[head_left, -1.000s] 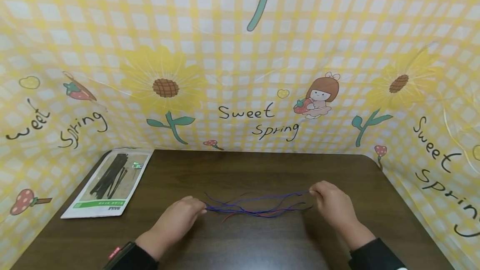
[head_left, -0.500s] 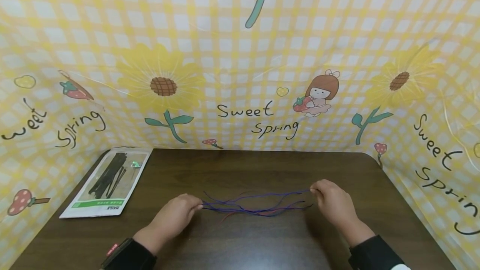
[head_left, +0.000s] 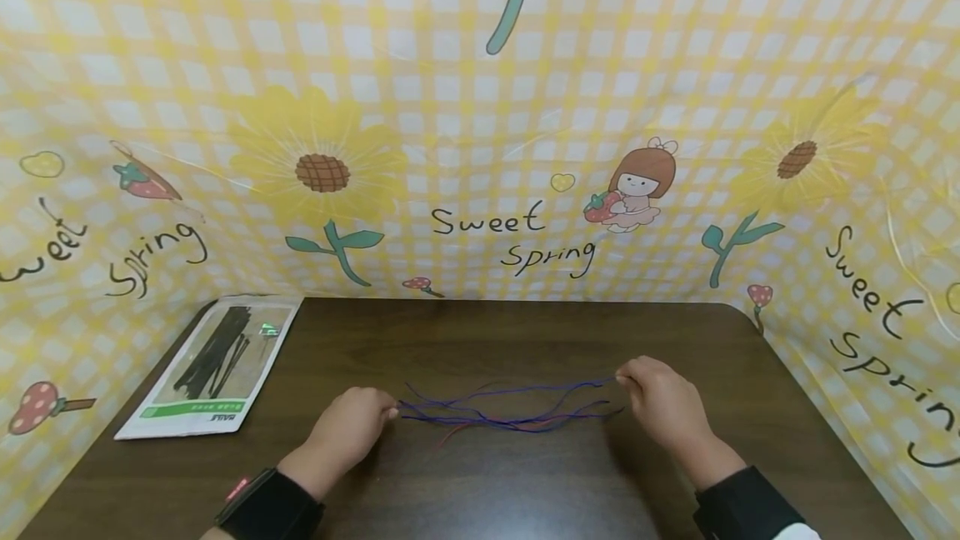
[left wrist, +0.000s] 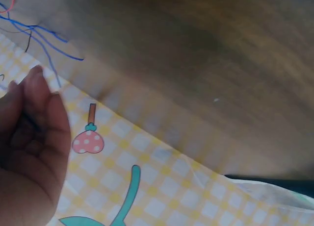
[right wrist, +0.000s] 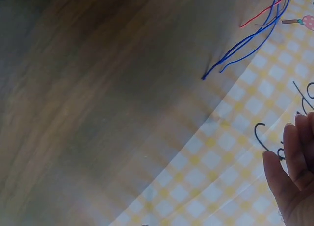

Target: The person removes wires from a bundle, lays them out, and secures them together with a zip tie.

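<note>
A loose bundle of thin wires [head_left: 517,424], mostly blue with some red, lies lengthwise on the brown table between the hands. My left hand [head_left: 347,427] is beside the bundle's left end, fingers loosely curled. In the left wrist view, the blue wire ends [left wrist: 59,51] lie apart from its fingertips [left wrist: 37,75]. At the right end is my right hand [head_left: 663,402], its fingertips overlapping a blue wire's tip in the head view. The right wrist view shows thumb and fingers [right wrist: 293,145] spread, with blue wire ends [right wrist: 216,66] and a red wire [right wrist: 255,17] away from them.
A white packet [head_left: 193,411] with a green band and a window onto black strips lies at the table's back left. Yellow checked cloth [head_left: 465,148] with printed flowers rises behind the table [head_left: 510,490] and along both sides.
My left hand has drawn slightly left, off the bundle's left end, so those wire ends show. The right hand and the wires have stayed nearly in place. The head view has shifted a little.
</note>
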{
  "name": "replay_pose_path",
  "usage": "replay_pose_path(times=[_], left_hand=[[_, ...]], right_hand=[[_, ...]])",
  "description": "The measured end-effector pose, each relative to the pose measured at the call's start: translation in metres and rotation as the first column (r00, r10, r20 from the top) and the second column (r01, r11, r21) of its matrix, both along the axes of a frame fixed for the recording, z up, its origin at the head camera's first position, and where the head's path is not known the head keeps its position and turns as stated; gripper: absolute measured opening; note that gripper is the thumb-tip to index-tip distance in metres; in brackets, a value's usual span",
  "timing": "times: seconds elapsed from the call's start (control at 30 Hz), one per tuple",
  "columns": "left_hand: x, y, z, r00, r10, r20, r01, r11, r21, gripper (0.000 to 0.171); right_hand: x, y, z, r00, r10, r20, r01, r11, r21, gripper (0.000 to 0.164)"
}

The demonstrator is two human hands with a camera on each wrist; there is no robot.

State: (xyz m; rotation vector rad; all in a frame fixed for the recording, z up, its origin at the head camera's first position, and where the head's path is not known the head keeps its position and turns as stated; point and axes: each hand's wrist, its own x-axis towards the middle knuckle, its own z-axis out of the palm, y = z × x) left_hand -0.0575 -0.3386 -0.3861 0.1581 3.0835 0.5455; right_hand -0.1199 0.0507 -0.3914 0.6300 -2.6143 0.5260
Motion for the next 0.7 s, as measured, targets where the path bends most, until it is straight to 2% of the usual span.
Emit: replay_pose_path(times=[0.2,0.27,0.37,0.47,0.63,0.7], left_hand=[[-0.001,-0.003,-0.009,0.990,0.017,-0.140,-0.006,0.997,0.080,0.007],[-0.003,-0.004,-0.012,0.988,0.016,-0.154,-0.001,0.995,0.099,0.008],[-0.005,-0.007,-0.013,0.990,0.008,-0.138,0.007,0.994,0.108,0.010],[-0.005,-0.009,-0.014,0.990,0.003,-0.140,0.010,0.996,0.090,0.011],[-0.010,-0.009,-0.020,0.974,0.012,-0.226,-0.004,0.999,0.037,0.006],[-0.012,-0.008,-0.022,0.971,0.013,-0.240,-0.005,0.999,0.033,0.006]], right_hand=[[-0.001,0.004,-0.006,0.999,-0.028,0.034,0.028,1.000,-0.012,0.008],[-0.002,0.004,-0.009,0.998,-0.036,0.054,0.037,0.999,-0.018,0.007],[-0.003,0.004,-0.014,0.996,-0.043,0.080,0.045,0.999,-0.015,0.007],[-0.004,0.004,-0.017,0.995,-0.053,0.090,0.053,0.999,-0.001,0.008],[-0.003,0.002,-0.019,0.993,-0.052,0.101,0.048,0.998,0.044,0.005],[-0.004,0.002,-0.020,0.993,-0.053,0.107,0.046,0.997,0.063,0.005]])
